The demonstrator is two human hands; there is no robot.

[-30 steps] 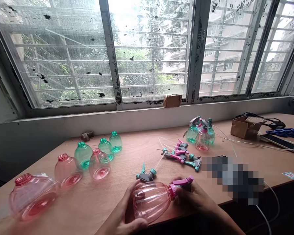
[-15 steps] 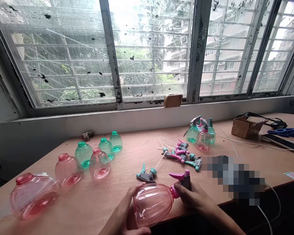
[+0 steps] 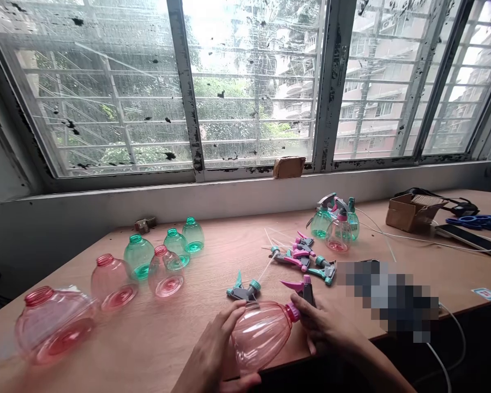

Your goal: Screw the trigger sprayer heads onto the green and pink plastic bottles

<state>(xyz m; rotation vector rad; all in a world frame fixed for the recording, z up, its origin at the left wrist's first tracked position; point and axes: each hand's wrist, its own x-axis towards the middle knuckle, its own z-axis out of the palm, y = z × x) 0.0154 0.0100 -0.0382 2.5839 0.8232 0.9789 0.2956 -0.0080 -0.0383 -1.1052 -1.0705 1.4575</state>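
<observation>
We have a see-through pink bottle (image 3: 264, 333), its ribbed body tapering to the neck, tipped on its side at the near edge of the tabletop (image 3: 225, 245), neck toward two o'clock. Our left grip (image 3: 213, 344) spans the body near its base; our right grip (image 3: 321, 322) holds the pink-and-grey spray head (image 3: 308, 290) at the neck, its pink lever pointing to nine o'clock. Just off the bottle at eleven lies a teal-and-grey sprayer (image 3: 245, 292); at one o'clock, loose sprayers (image 3: 303, 252) are heaped, with fitted bottles (image 3: 337, 234) standing beyond. Toward ten, uncapped pink and green bottles (image 3: 139, 256) stand grouped. Out near three, a blue-bordered label (image 3: 486, 294) carries markings too small for us to read.
</observation>
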